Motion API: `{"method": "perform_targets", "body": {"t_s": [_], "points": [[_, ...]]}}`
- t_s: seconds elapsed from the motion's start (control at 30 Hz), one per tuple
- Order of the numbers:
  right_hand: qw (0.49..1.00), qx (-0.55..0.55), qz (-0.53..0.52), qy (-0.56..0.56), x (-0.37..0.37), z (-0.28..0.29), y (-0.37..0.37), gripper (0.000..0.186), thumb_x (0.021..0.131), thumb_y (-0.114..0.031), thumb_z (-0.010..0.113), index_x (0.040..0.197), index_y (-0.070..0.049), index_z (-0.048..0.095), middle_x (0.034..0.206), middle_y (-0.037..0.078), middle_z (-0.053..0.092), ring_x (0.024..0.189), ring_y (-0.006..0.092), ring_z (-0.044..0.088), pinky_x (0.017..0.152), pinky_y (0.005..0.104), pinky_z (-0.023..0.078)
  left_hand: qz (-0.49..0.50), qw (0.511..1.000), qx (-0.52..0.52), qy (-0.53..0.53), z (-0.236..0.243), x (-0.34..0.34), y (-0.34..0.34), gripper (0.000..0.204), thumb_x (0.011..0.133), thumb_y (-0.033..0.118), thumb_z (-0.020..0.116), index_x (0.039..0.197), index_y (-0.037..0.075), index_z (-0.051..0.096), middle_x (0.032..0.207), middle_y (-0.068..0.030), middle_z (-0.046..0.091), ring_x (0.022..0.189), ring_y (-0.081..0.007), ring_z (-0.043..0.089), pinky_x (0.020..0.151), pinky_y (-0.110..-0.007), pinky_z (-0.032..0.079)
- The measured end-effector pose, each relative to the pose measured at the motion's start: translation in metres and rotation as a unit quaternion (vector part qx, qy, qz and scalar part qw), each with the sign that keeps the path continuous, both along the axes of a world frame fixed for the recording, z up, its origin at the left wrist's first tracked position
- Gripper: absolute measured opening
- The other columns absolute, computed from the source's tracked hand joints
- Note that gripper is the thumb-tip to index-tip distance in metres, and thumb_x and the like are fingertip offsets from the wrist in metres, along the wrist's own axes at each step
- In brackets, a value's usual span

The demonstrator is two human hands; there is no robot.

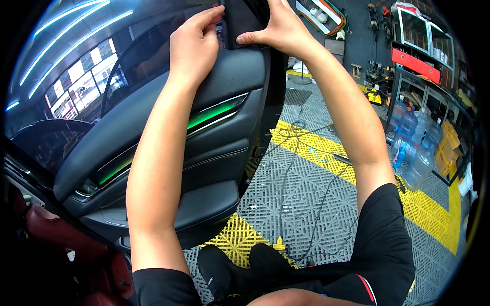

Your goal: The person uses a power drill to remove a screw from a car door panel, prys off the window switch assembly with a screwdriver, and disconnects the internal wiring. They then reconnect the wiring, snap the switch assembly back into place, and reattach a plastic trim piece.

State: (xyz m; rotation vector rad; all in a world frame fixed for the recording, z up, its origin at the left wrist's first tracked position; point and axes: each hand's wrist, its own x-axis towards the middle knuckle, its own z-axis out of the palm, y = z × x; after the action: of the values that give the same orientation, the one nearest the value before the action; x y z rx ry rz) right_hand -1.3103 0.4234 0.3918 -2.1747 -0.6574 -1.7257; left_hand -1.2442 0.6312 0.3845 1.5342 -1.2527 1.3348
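An opened car door [232,76] with black padded trim and green-lit strips stands in front of me. Up at its window frame [244,23], my right hand [278,30] straddles the dark upright; its thumb presses the inner side, and its other fingers run round the outer edge, partly cut off by the picture's top. Just left of that upright, my left hand [196,43] is closed, fingers bent and pressed together against the frame's edge by the window glass [148,61]. Whatever lies under those fingertips is hidden.
A black armrest [209,209] juts from the door's lower part. Cables [283,188] trail over the grey and yellow grid floor [316,204]. Large water bottles [418,168] stand at right beside a metal rack [408,81]. A dark red seat [46,229] shows at lower left.
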Motion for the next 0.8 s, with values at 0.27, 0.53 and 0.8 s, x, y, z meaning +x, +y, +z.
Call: {"method": "perform_targets", "body": {"t_s": [0.27,0.53,0.8], "points": [[0.965,0.086,0.212,0.127,-0.006,0.007,-0.022,0.125,0.070,-0.026,0.096,0.163,0.000,0.016,0.156,0.023,0.044,0.144,0.0306,0.043,0.121,0.0403,0.033,-0.003,0.998,-0.012,-0.063,-0.002,0.003,-0.001,0.031,0.095,0.005,0.065,0.125,0.006,0.073,0.121,-0.0134,0.074,0.107,-0.0243,0.074,0.093,-0.034,0.059],[0.953,0.105,0.233,0.165,0.013,-0.032,-0.058,0.115,0.072,-0.029,0.095,0.162,-0.004,0.028,0.159,0.018,0.044,0.146,0.0249,0.042,0.120,0.0347,0.034,0.140,0.989,0.054,-0.008,-0.004,-0.010,-0.008,0.057,0.088,0.028,0.083,0.136,0.002,0.067,0.125,-0.0128,0.071,0.107,-0.0206,0.073,0.092,-0.033,0.058],[0.971,0.143,0.162,0.100,0.035,-0.053,-0.058,0.125,0.067,-0.055,0.094,0.162,-0.006,0.030,0.160,0.025,0.041,0.150,0.0304,0.039,0.121,0.0403,0.033,0.126,0.953,-0.001,-0.275,0.013,-0.008,-0.013,0.059,0.089,0.021,0.081,0.141,0.003,0.060,0.131,-0.0201,0.060,0.119,-0.0312,0.061,0.103,-0.041,0.051]]}}
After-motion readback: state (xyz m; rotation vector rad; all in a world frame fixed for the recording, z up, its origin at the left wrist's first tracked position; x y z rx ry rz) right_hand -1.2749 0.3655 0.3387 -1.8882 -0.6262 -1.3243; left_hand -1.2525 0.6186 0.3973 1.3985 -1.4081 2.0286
